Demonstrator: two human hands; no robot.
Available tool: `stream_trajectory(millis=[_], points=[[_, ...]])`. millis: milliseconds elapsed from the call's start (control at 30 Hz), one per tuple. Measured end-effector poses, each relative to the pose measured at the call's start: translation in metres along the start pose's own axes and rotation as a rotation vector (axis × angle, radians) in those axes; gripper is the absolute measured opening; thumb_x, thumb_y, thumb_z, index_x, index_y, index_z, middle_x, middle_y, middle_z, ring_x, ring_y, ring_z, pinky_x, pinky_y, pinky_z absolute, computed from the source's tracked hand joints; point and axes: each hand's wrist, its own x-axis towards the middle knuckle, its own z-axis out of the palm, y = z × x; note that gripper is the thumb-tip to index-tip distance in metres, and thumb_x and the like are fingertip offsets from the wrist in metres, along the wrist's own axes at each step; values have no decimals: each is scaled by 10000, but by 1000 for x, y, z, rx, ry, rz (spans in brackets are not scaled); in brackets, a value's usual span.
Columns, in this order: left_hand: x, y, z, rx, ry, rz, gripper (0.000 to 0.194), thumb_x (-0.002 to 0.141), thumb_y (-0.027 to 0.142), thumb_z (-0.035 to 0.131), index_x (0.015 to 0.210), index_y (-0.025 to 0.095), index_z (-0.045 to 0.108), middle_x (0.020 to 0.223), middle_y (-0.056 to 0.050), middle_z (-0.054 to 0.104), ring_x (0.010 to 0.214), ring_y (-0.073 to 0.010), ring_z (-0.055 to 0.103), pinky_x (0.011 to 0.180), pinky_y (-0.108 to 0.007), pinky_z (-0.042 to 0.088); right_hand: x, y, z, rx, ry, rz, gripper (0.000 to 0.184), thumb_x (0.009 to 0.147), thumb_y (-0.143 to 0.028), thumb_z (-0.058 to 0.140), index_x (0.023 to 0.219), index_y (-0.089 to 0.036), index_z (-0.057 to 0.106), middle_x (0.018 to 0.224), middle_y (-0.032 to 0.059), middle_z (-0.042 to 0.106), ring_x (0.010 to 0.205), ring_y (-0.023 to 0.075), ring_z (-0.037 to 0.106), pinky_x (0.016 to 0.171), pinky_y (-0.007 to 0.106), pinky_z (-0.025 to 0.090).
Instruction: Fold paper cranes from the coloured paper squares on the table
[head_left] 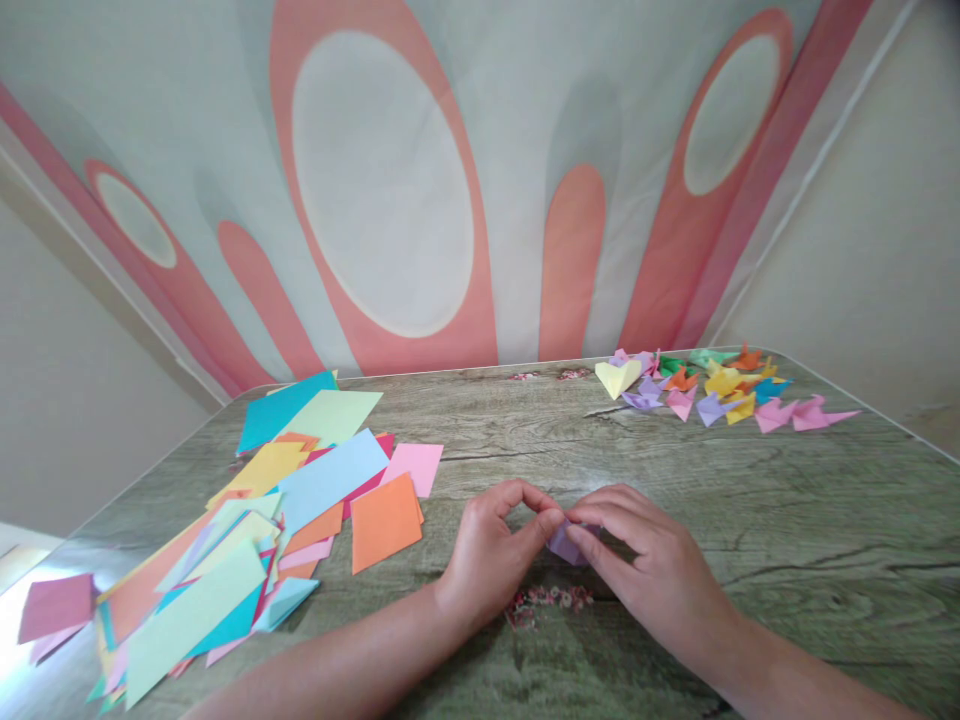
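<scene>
A small folded piece of purple paper (567, 545) is between my two hands, just above the wooden-patterned table (487, 430). My left hand (504, 545) pinches its left edge with thumb and index finger. On the other side, my right hand (637, 545) grips it between thumb and fingers. The fingertips of both hands nearly meet and hide the paper's upper part, so its exact folds cannot be made out.
Many loose coloured paper sheets (330, 480) lie heaped on the left, with an orange square (386, 522) nearest my left hand. Folded paper birds (724, 380) cluster at the back right, beside a pale yellow heart-shaped fold (617, 378). A patterned cloth (517, 200) hangs behind the table.
</scene>
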Motion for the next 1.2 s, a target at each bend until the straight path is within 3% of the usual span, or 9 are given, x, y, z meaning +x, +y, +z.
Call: stream_trajectory(millis=[167, 333, 633, 800, 933, 1033, 1200], points=[[-2, 1, 3, -22, 0, 0, 129, 836, 272, 629, 763, 170, 661, 757, 5, 683, 753, -146, 616, 727, -224, 437, 1, -5, -1, -9, -33, 3, 202, 919, -196, 532, 781, -228, 675, 762, 16, 674, 769, 185, 615, 721, 333, 470], [-1, 0, 2, -18, -49, 54, 80, 817, 250, 660, 802, 181, 698, 820, -3, 704, 811, -152, 630, 784, -228, 437, 0, -2, -1, -31, -25, -21, 169, 910, -173, 544, 807, -216, 671, 779, 23, 676, 779, 188, 613, 724, 339, 464], [2, -2, 1, 0, 22, -14, 158, 829, 299, 637, 748, 164, 657, 758, 1, 685, 752, -148, 611, 727, -226, 435, 1, -1, 1, -25, -20, -35, 149, 901, -177, 558, 845, -217, 690, 792, 24, 682, 793, 185, 617, 740, 340, 477], [2, -1, 1, -27, -52, 5, 117, 825, 276, 635, 806, 173, 687, 809, -11, 693, 799, -160, 622, 767, -237, 442, 1, -5, 1, -38, -13, -30, 167, 885, -153, 551, 800, -214, 682, 770, 23, 681, 779, 187, 619, 743, 348, 483], [4, -2, -1, -54, -69, 1, 135, 803, 284, 664, 734, 170, 684, 761, -8, 677, 764, -150, 608, 752, -232, 432, 1, -6, -2, -43, -28, -34, 180, 900, -173, 532, 811, -217, 683, 778, 27, 686, 785, 190, 628, 752, 352, 496], [8, -8, -3, -165, -63, -80, 197, 779, 339, 688, 714, 156, 659, 720, -8, 648, 716, -138, 576, 699, -226, 429, 1, -2, -4, -31, -76, -51, 181, 920, -196, 510, 872, -222, 682, 831, 35, 696, 856, 200, 633, 805, 372, 499], [14, -20, -6, -490, -164, -195, 337, 729, 443, 730, 718, 130, 607, 648, 18, 547, 618, -93, 485, 614, -199, 384, 3, 7, -4, 16, -122, -104, 124, 908, -212, 560, 979, -225, 661, 913, 44, 695, 942, 206, 611, 859, 389, 486]])
